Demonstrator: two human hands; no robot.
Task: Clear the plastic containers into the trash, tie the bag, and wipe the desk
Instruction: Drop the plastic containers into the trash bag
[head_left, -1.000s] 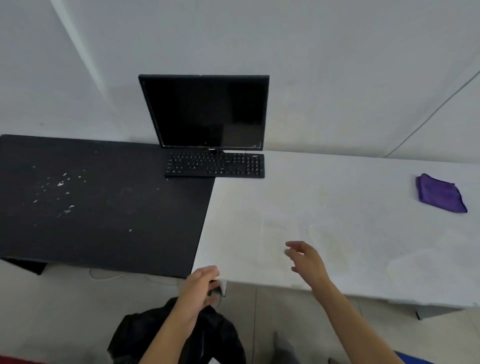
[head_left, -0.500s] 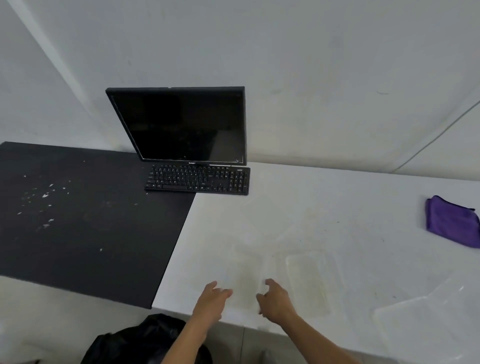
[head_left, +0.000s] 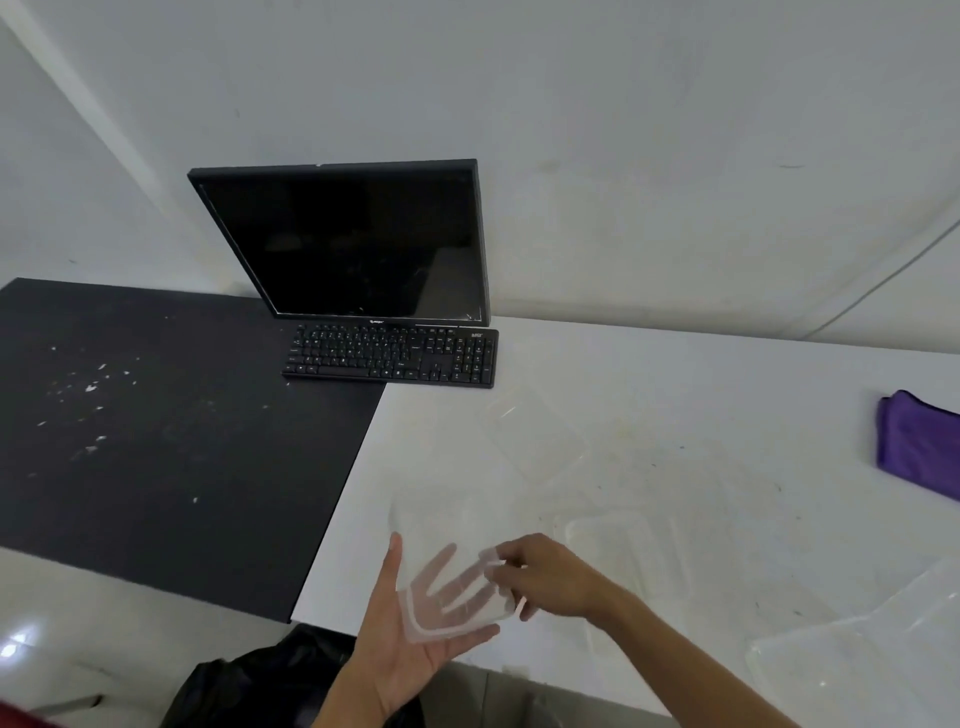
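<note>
A clear plastic container is lifted off the near edge of the white desk. My left hand lies palm up under it, fingers showing through the plastic. My right hand pinches its right rim. Other clear containers lie on the desk: one below the keyboard, one right of my hands, a large one at the near right. A black trash bag sits on the floor below the desk edge. A purple cloth lies at the right.
A black monitor and a black keyboard stand at the back against the wall. A black desk speckled with white crumbs adjoins the white one on the left.
Both hands came up from the trash bag to the desk edge and took hold of a clear container, which is now raised. The view shifted closer and rightward.
</note>
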